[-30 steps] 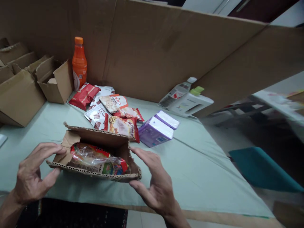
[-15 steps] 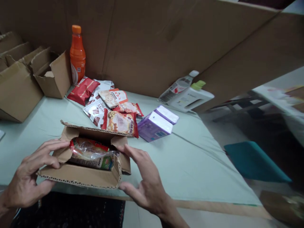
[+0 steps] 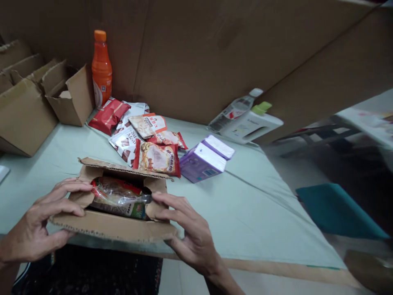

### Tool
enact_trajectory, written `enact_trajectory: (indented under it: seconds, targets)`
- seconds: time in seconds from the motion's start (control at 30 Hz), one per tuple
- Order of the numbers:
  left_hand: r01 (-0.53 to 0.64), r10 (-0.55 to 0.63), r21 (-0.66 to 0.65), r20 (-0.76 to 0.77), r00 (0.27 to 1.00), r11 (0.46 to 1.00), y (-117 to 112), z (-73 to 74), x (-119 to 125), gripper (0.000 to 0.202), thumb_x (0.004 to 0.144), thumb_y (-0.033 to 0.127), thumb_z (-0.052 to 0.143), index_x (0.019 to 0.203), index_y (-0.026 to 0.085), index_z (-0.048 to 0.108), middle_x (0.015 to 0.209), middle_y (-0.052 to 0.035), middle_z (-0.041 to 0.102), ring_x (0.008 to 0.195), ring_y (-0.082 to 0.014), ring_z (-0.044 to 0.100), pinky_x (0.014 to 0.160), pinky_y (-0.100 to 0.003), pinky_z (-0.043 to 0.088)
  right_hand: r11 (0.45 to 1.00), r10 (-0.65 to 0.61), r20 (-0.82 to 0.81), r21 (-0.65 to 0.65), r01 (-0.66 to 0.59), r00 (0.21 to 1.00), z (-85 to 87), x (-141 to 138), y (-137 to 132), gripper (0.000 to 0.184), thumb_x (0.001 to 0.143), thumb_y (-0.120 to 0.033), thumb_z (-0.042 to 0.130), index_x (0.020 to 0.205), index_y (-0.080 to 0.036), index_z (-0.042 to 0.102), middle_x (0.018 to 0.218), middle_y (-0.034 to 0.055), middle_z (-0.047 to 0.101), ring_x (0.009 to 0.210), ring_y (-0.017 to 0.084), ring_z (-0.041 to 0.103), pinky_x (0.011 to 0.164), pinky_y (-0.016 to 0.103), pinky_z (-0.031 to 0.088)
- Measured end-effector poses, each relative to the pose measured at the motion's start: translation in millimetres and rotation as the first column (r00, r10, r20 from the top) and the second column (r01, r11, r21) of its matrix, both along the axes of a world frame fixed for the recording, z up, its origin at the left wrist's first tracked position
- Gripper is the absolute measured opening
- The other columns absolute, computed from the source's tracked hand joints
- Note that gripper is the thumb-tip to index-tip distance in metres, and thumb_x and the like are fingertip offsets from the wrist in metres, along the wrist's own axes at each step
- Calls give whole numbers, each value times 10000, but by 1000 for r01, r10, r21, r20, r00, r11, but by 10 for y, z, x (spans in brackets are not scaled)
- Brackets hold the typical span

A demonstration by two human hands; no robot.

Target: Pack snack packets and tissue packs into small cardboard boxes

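A small cardboard box (image 3: 113, 230) with its flaps up lies at the table's near edge. Inside are shiny plastic food packets (image 3: 121, 196), red, clear and green; their exact kind is hard to make out. My left hand (image 3: 46, 217) grips the box's left end, fingers over the side flap and thumb at the front flap's outer side. At the other end, my right hand (image 3: 190, 233) has its fingers on the right end flap and its thumb by the front flap's corner. Just behind the box lies a red and cream snack packet (image 3: 157, 159).
Snack packets (image 3: 109, 116) are heaped behind the box, beside an orange bottle (image 3: 102, 73). Purple-and-white packs (image 3: 202, 162) stand right of them. A clear bottle (image 3: 235, 110) and a white jug (image 3: 254, 128) lean at the back. Open cartons (image 3: 27, 116) stand left.
The right end flap has folded inward under my right hand's fingers, and the front flap's right corner has swung outward. My left hand keeps its hold. The view has shifted slightly.
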State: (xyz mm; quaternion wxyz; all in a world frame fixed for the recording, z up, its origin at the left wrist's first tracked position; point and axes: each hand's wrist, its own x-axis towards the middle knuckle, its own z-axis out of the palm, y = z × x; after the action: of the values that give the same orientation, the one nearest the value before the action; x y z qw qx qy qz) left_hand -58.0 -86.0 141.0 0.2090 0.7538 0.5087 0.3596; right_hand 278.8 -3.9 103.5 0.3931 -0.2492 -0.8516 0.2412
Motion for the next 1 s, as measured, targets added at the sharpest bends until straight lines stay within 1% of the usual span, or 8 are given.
enact_trajectory:
  seconds: [0.13, 0.33, 0.4, 0.57, 0.67, 0.77, 0.87, 1.0]
  targets:
    - [-135, 133, 32, 46, 990, 990, 26, -50, 68, 230, 919, 183, 638, 1080, 331, 708, 1150, 5, 779, 1167, -253, 718, 1100, -493, 564, 997, -70, -77, -41, 67, 995, 4, -41, -24, 188, 943, -181, 677, 1103, -280, 674, 1111, 72, 790, 1086, 285, 750, 897, 461, 617]
    - [-381, 380, 86, 33, 924, 920, 56, -183, 167, 453, 939, 320, 695, 1371, 324, 561, 1190, -25, 705, 1093, -267, 705, 1063, -496, 579, 928, -353, -35, 117, 354, 935, 84, -74, 95, 886, 888, -397, 783, 1626, -338, 297, 1657, 151, 378, 1467, 414, 449, 1109, 663, 471]
    - [-393, 406, 178, -44, 913, 902, 83, -162, 197, 517, 939, 315, 697, 1426, 341, 525, 1347, -45, 618, 1210, -290, 642, 1125, -519, 531, 949, -288, 27, 143, 281, 957, 102, -85, 183, 927, 907, -413, 757, 1660, -312, 226, 1601, 159, 465, 1409, 398, 513, 1084, 631, 493]
    - [-257, 313, 253, -212, 926, 933, 172, -118, 199, 526, 965, 242, 619, 1464, 366, 504, 1657, -38, 355, 1458, -360, 457, 1180, -583, 470, 984, -10, 162, 177, -19, 987, 53, -71, 285, 529, 1013, -188, 561, 1522, -315, 498, 1252, 65, 760, 1172, 274, 686, 962, 499, 542]
    - [-128, 169, 186, -227, 959, 974, 220, -182, 163, 429, 986, 180, 521, 1377, 339, 597, 1566, -39, 500, 1468, -341, 458, 1180, -584, 461, 985, 40, 215, 154, -74, 976, 57, 0, 295, 582, 1004, -424, 622, 1553, -295, 481, 1381, 102, 700, 1303, 313, 613, 1035, 547, 506]
    - [-139, 177, 195, -190, 966, 971, 262, -243, 155, 411, 969, 159, 524, 1330, 319, 639, 1527, -45, 539, 1458, -329, 467, 1189, -567, 448, 977, 91, 316, 157, -146, 944, 97, 36, 379, 749, 893, -708, 649, 1530, -335, 526, 1617, 124, 475, 1498, 398, 399, 1153, 666, 386]
    - [-146, 185, 211, -174, 967, 966, 297, -270, 163, 378, 964, 152, 532, 1283, 311, 658, 1502, -47, 550, 1439, -318, 484, 1176, -542, 462, 962, 179, 416, 114, -247, 892, 121, -27, 540, 735, 865, -725, 673, 1499, -372, 560, 1701, 97, 334, 1553, 410, 292, 1190, 692, 325]
    - [-174, 210, 244, -131, 969, 954, 292, -282, 127, 355, 985, 163, 519, 1281, 317, 641, 1451, -45, 574, 1428, -309, 493, 1173, -523, 463, 951, 234, 473, 71, -302, 850, 148, -178, 640, 705, 869, -612, 732, 1498, -343, 566, 1679, 116, 372, 1514, 389, 367, 1164, 643, 386]
